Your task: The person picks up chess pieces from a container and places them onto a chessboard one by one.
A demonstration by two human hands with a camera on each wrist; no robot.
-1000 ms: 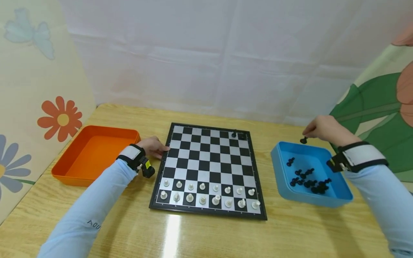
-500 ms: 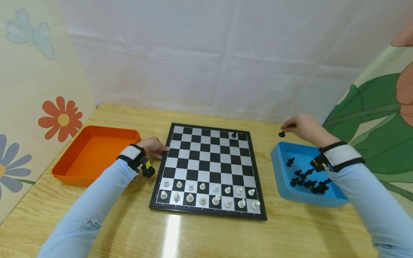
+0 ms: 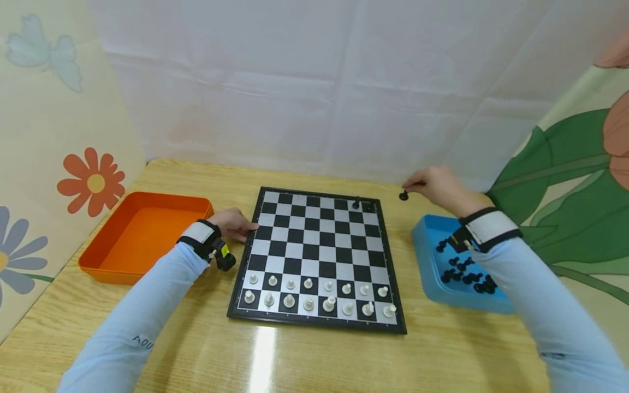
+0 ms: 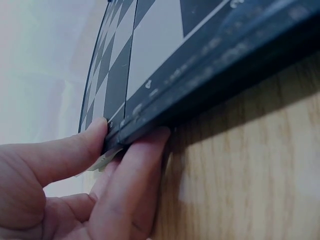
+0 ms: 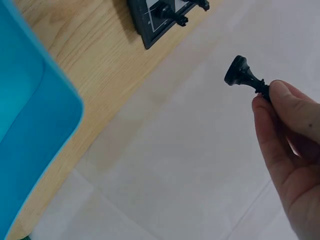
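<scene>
Low in the frame, two rows of white pieces [image 3: 316, 295] stand on the near squares of the chessboard [image 3: 314, 256], which lies mid-frame on the wooden table [image 3: 295, 360]. At the board's left edge the left hand [image 3: 235, 222] pinches the rim, thumb on top and fingers beneath, a clenched grip on the board. An orange tray [image 3: 142, 232] sits at left; a blue tray [image 3: 427, 273] at right holds black pieces [image 3: 467, 273]. Farther up, right of the board's far corner, the right hand [image 3: 437, 185] grips a black pawn [image 3: 404, 195] by its top, above the table.
</scene>
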